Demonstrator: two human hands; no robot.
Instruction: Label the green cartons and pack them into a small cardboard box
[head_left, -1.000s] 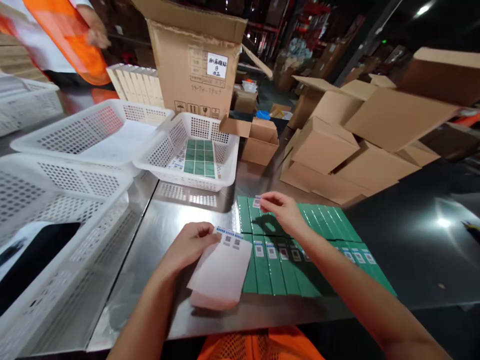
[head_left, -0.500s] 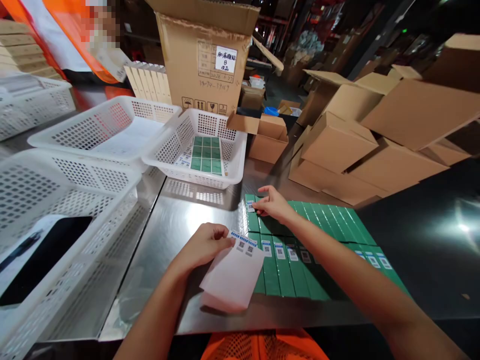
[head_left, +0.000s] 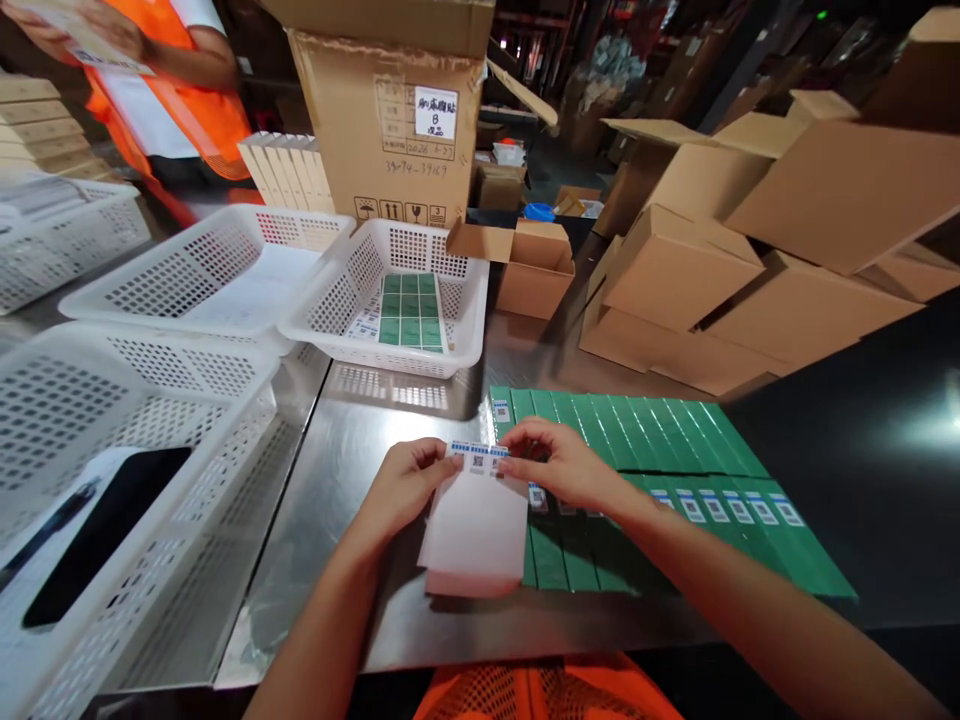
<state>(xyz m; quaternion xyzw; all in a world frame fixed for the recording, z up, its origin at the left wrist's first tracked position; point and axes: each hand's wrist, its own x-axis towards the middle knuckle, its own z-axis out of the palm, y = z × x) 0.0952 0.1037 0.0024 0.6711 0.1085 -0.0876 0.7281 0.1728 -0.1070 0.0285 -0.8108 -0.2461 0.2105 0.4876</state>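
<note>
Warehouse packing station: stacked cardboard boxes, steel table, plastic baskets.

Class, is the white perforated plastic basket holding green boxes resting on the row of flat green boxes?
No: the basket sits on the steel table, apart from the row.

Glossy steel table — perforated plastic baskets

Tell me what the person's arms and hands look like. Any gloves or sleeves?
No gloves: the left hand and the right hand are bare. Both forearms are bare too, with no sleeves, watch or rings in view. Orange mesh clothing shows at the bottom edge.
</note>
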